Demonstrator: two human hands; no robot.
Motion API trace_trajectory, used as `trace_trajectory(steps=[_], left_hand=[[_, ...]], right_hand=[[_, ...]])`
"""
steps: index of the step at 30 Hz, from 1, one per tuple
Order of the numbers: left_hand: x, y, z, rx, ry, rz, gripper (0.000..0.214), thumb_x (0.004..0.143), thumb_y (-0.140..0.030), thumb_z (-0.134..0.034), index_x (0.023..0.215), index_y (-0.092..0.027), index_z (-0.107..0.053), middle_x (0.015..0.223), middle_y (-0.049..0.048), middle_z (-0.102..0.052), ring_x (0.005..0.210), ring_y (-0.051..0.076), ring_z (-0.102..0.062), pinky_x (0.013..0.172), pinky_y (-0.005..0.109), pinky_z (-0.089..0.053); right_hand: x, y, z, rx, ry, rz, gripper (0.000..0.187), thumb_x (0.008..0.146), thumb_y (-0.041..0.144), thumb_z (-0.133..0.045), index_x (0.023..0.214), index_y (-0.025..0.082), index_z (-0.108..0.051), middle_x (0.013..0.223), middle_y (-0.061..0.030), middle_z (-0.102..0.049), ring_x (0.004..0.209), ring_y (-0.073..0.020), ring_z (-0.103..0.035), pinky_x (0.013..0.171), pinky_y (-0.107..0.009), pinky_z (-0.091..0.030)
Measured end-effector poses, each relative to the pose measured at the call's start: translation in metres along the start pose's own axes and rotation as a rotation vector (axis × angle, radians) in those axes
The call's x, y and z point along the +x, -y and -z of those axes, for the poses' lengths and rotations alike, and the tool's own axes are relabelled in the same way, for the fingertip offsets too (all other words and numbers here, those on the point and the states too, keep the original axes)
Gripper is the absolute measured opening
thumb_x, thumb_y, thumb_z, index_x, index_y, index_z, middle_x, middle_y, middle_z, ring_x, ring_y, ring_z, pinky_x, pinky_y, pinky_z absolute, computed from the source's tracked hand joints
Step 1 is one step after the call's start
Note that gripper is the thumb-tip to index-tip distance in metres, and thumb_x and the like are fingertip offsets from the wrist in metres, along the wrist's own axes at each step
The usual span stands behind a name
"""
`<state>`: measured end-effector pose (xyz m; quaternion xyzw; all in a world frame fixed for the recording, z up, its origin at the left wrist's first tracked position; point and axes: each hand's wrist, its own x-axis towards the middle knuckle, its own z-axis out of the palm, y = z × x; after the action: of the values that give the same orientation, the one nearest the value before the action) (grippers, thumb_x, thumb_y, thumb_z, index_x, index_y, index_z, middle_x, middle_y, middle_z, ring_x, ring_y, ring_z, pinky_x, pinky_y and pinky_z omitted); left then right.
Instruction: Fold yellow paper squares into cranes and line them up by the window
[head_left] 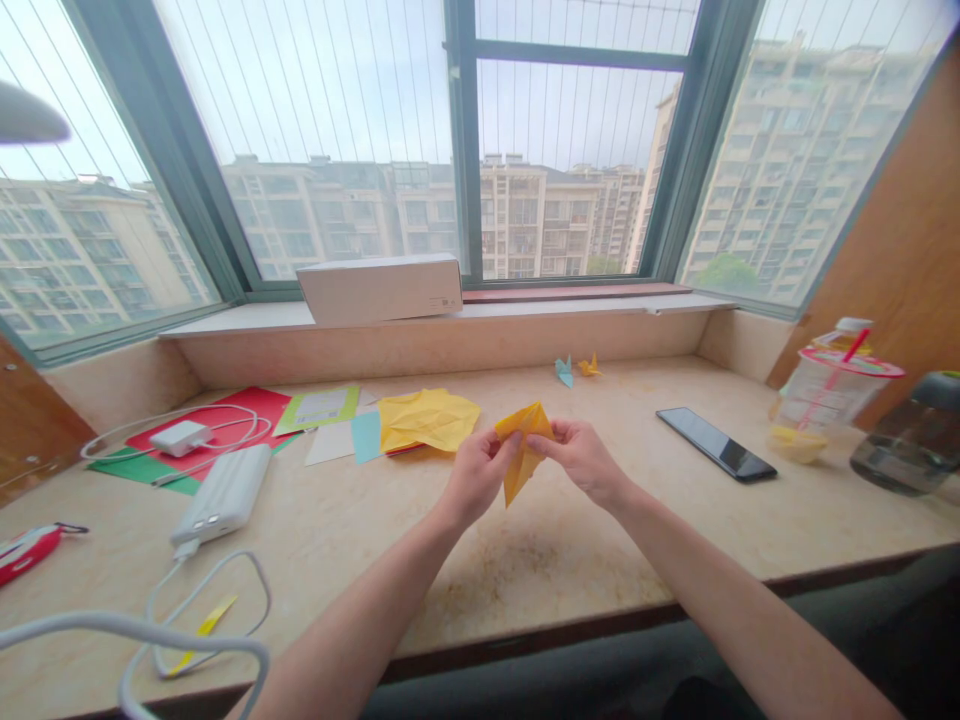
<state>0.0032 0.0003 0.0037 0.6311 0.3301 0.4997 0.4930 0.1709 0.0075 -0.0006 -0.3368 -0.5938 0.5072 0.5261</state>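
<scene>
Yellow paper [519, 484], folded to a narrow point hanging downward, is held in the air over the front-middle of the tabletop [585, 580]. Left hand [474, 480]: thumb and fingers closed on its left side. Right hand [589, 462]: thumb and fingertips pinch the opposite side, thumb tips almost meeting. Two-sided grip probably steadies the layers and leaves the creases facing the eye.

Just beyond, to the left: wrinkled yellow sheet [429, 418] atop other paper, likely placed within easy reach. Blue paper bird [564, 372] and orange paper bird [590, 366] stand side by side near the back edge, presumably safe from the elbows. Phone [716, 444] lies flat toward the right edge; clear cup [821, 398] beyond it, apart from the paper, perhaps against spills. White power bank [225, 490] sits toward the left edge.
</scene>
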Motion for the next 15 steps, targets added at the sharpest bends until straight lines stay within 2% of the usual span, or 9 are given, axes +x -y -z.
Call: trace_trajectory(steps=[6,10,15], left_hand=[[-0.0002,0.0038,-0.0006,0.024,-0.018,-0.014,0.034,0.084,-0.047,-0.066,0.090,-0.014,-0.069,0.074,0.0049,-0.071,0.062,0.018,-0.067,0.056,0.026,-0.052],[-0.0030,-0.0008,-0.0040,-0.015,0.046,0.029,0.036,0.081,-0.045,-0.071,0.097,-0.013,-0.065,0.079,0.0053,-0.070,0.061,0.017,-0.069,0.056,0.026,-0.055],[-0.0032,-0.0027,-0.0048,0.029,0.103,0.062,0.027,0.082,-0.035,-0.070,0.095,-0.013,-0.063,0.080,0.0035,-0.068,0.060,0.015,-0.070,0.056,0.025,-0.055]], right_hand=[[-0.0002,0.0027,-0.0017,-0.005,0.002,-0.004,0.035,0.070,0.046,-0.080,0.085,0.015,-0.075,0.082,-0.0042,-0.074,0.073,-0.0172,-0.066,0.073,-0.031,-0.050],[-0.0008,0.0039,-0.0009,-0.018,-0.010,-0.032,0.035,0.071,0.046,-0.079,0.084,0.014,-0.073,0.079,-0.0043,-0.072,0.067,-0.0161,-0.063,0.065,-0.029,-0.049],[-0.0013,0.0031,0.0018,-0.019,-0.008,-0.037,0.038,0.074,0.049,-0.076,0.088,0.014,-0.073,0.084,-0.0059,-0.073,0.071,-0.0174,-0.064,0.065,-0.029,-0.049]])
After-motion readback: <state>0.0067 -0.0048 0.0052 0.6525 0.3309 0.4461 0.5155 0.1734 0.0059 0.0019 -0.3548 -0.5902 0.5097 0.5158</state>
